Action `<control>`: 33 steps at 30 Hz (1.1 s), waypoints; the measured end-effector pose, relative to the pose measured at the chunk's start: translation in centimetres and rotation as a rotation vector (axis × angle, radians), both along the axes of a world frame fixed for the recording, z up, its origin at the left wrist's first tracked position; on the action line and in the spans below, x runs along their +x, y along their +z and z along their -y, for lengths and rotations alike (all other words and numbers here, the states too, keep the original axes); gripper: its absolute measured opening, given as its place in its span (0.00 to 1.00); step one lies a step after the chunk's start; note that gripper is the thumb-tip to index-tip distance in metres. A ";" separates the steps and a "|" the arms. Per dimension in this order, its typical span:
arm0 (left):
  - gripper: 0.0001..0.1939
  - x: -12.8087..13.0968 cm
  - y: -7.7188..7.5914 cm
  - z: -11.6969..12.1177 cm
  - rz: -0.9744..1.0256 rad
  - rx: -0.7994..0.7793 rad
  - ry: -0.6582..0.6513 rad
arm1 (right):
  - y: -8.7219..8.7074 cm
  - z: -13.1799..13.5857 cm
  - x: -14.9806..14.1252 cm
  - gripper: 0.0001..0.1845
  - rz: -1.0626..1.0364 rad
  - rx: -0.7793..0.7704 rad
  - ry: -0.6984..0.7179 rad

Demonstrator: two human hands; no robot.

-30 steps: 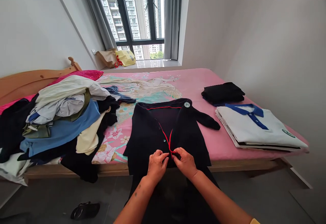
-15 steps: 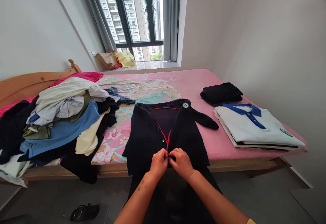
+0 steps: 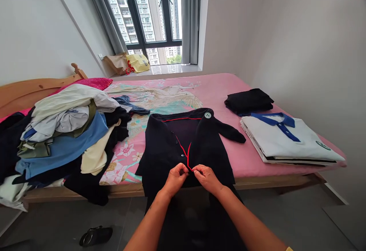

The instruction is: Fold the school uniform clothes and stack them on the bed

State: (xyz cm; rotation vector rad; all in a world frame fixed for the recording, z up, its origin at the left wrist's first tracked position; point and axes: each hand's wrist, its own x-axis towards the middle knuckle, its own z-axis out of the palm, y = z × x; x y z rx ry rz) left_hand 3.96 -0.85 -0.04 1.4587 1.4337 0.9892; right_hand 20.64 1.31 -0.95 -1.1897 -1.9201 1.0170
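Note:
A dark cardigan point(image 3: 210, 148) with red edging, buttons down one front and a round badge near the shoulder lies spread at the bed's front edge. One sleeve points out to the right; the other is not visible. At the lower front opening, my left hand point(image 3: 176, 178) pinches the edge on the button side. Just to its right, my right hand point(image 3: 208, 179) pinches the red-trimmed edge of the other front. A small gap separates the two sets of fingertips.
A heap of mixed clothes point(image 3: 63, 129) covers the bed's left side. On the right are a folded black garment point(image 3: 248, 101) and a stack topped by a white polo shirt point(image 3: 286, 138) with a blue collar. A black slipper point(image 3: 96, 236) lies on the floor.
My hands have moved slightly apart from where they met at the front opening, each still pinching near its edge. The view has shifted a little.

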 end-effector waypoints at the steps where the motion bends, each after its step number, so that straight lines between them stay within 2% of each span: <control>1: 0.02 -0.1 -0.1 0.0 0.020 -0.009 -0.001 | 0.2 -0.2 0.0 0.11 0.014 -0.006 0.006; 11: 0.08 -0.2 0.1 -0.9 0.120 -0.118 0.004 | 1.3 -0.3 -1.3 0.02 0.305 0.060 -0.023; 18: 0.09 0.7 0.1 -1.5 0.105 -0.145 0.129 | 0.6 0.1 -1.3 0.01 0.276 0.119 -0.029; 21: 0.10 0.6 -0.3 -1.6 0.135 -0.151 0.135 | 0.6 -0.5 -0.9 0.01 0.224 0.028 -0.021; 26: 0.10 0.4 -0.8 -1.6 0.150 -0.126 0.104 | 1.2 -2.6 -0.3 0.04 0.193 -0.314 0.083; 30: 0.12 0.6 -0.9 -1.0 0.095 -0.077 0.072 | 1.2 -4.4 -0.4 0.06 0.174 -0.471 0.148; 33: 0.12 0.9 -0.8 -0.5 0.009 -0.004 0.066 | 0.9 -5.3 -0.8 0.11 0.136 -0.572 0.174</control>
